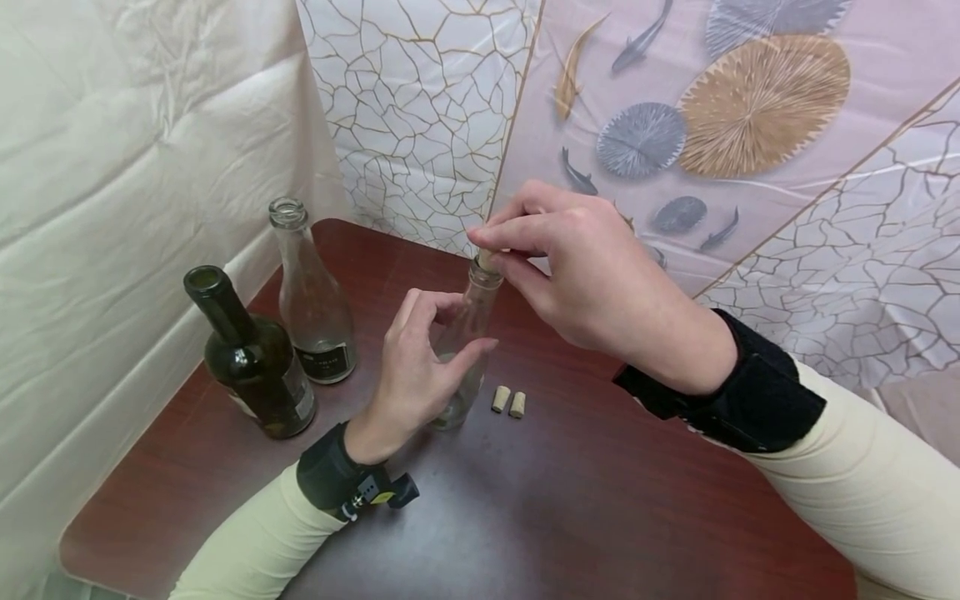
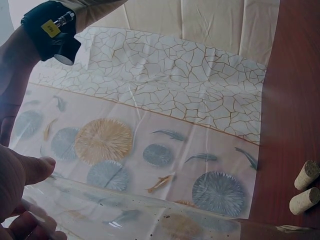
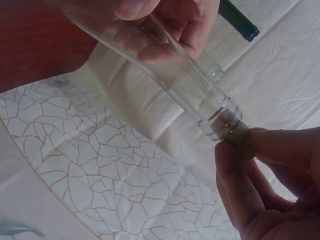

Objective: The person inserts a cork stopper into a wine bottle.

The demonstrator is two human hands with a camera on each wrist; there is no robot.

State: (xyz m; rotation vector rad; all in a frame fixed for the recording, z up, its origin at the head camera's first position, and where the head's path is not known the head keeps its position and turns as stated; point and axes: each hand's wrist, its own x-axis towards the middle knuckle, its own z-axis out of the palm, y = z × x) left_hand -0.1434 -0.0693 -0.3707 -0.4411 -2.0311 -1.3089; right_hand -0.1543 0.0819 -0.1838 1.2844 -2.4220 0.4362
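Cork [image 1: 487, 261]: at the mouth of the clear bottle [image 1: 470, 323], its lower end inside the glass rim and its upper end sticking out.
Right hand [image 1: 600, 267]: above and to the right of the clear bottle, pinching the cork between thumb and fingers; the fingertips sit close to the rim.
Left hand [image 1: 420, 358]: on the left of the clear bottle, curved round its body with fingers on the far side and thumb across the near side; how firmly it grips, I cannot tell.
Glass: see-through, with small dark specks showing in the left wrist view; the fingers show through it in the right wrist view.
Loose corks [image 1: 501, 399]: two, side by side, just to the right of the clear bottle's base.
Black-label bottle [image 1: 311, 292]: left of the clear bottle and a little behind it, made of clear glass, upright, uncorked.
Green bottle [image 1: 251, 358]: farther left of the clear bottle, upright, dark, also uncorked.
Table [image 1: 600, 483]: under the clear bottle, reddish brown, with a rounded corner.
Patterned cloth [image 1: 420, 108]: behind the clear bottle, printed with gold crack lines, fish and round leaves.
Cream cloth [image 1: 150, 167]: hanging well to the left of the clear bottle, creased.
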